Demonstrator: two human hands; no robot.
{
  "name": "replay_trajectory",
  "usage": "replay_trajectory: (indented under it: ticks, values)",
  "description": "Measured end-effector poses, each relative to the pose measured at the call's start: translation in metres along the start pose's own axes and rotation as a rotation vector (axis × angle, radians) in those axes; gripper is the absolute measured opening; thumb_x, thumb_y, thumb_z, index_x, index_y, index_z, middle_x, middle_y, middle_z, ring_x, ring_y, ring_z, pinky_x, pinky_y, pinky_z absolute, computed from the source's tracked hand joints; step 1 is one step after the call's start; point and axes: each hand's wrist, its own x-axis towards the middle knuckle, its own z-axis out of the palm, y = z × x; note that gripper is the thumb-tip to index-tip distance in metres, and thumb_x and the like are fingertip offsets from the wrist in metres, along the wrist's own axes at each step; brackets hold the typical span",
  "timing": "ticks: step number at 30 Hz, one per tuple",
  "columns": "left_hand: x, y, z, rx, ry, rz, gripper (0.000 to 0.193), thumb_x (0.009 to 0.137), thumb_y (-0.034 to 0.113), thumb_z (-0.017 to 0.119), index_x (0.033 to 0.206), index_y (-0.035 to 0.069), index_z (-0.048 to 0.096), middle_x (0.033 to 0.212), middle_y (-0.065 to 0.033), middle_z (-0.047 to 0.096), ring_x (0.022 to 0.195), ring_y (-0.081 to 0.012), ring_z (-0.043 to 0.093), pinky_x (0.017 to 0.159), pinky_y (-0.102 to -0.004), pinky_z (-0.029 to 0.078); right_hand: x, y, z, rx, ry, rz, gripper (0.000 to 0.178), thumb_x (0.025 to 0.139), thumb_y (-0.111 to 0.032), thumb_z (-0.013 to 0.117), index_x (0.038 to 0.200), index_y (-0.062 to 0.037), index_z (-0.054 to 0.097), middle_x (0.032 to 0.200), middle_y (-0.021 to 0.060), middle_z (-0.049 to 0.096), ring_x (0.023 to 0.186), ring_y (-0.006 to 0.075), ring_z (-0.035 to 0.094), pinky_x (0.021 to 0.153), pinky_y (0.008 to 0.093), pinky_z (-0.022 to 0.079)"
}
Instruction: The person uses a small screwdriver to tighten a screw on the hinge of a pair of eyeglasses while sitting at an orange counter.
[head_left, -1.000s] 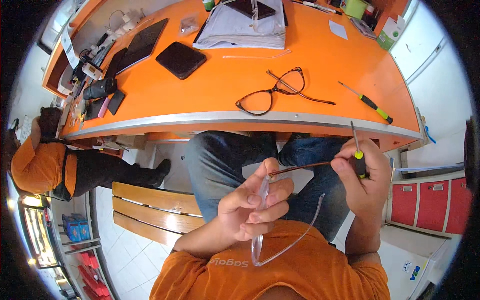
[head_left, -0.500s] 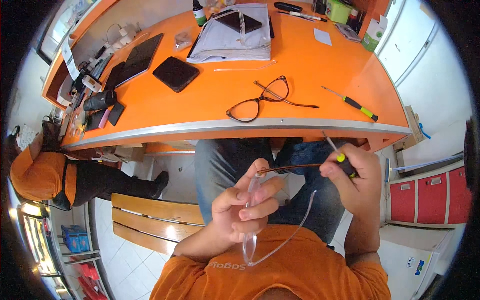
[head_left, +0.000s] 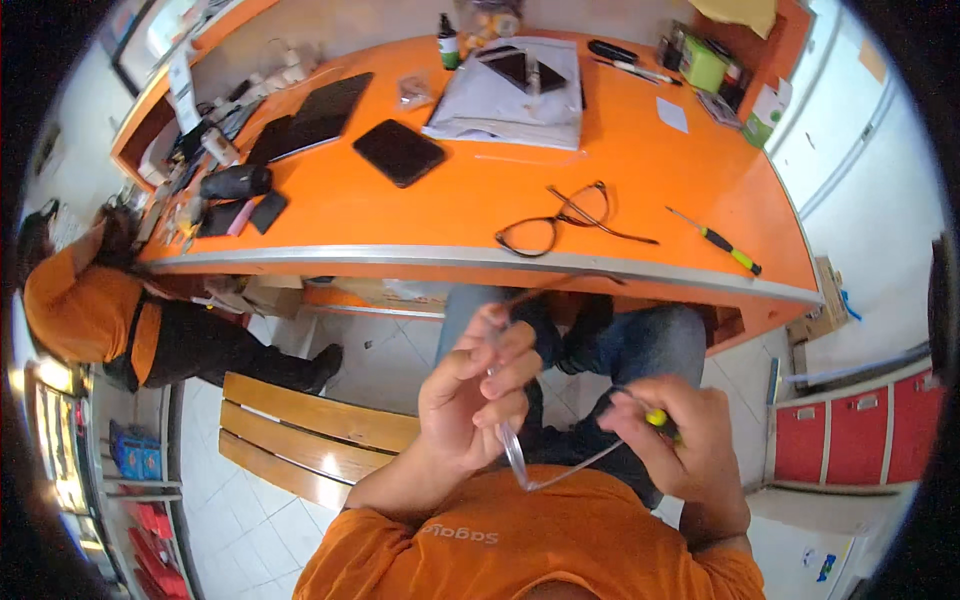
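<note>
Clear glasses [head_left: 513,455] pinched in left grip [head_left: 470,390]; right grip [head_left: 682,432] holds screwdriver [head_left: 657,417]; orange desk [head_left: 390,218] ahead; slatted bench [head_left: 320,432] leftward

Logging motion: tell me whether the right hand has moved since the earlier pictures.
Yes: the right hand has moved away from the desk's metal edge, toward the wearer's shirt.

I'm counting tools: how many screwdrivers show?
2: the loose screwdriver on the right of the desk, and the held screwdriver, partly covered, in the right hand. More may be hidden.
</note>
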Motion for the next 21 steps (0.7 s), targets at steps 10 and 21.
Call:
replay_trajectory:
  ticks: [10,21]
  values:
    - [-0.034,0.058,0.049,0.363,-0.111,0.633,0.02,0.094,0.012,0.05,0.114,0.013,0.049,0.089,-0.0033,0.045,0.068,-0.011,0.043,0.045,-0.0201,0.037,0.004,-0.004,0.015,0.362,0.307,-0.139,0.018,0.094,-0.014,0.053,0.101,0.0011,0.059,0.103,0.0176,0.068,0.058,0.0071,0.053,0.047,0.0195,0.046]
    - [-0.034,0.185,0.089,0.696,-0.231,1.367,0.013,0.097,0.01,0.043,0.104,0.011,0.054,0.124,-0.0063,0.058,0.11,-0.0227,0.055,0.087,-0.0413,0.043,0.043,0.057,0.041,0.382,-0.084,-0.076,0.019,0.096,-0.017,0.054,0.094,0.0007,0.06,0.078,0.0113,0.07,0.052,0.0084,0.056,0.043,0.0229,0.044]
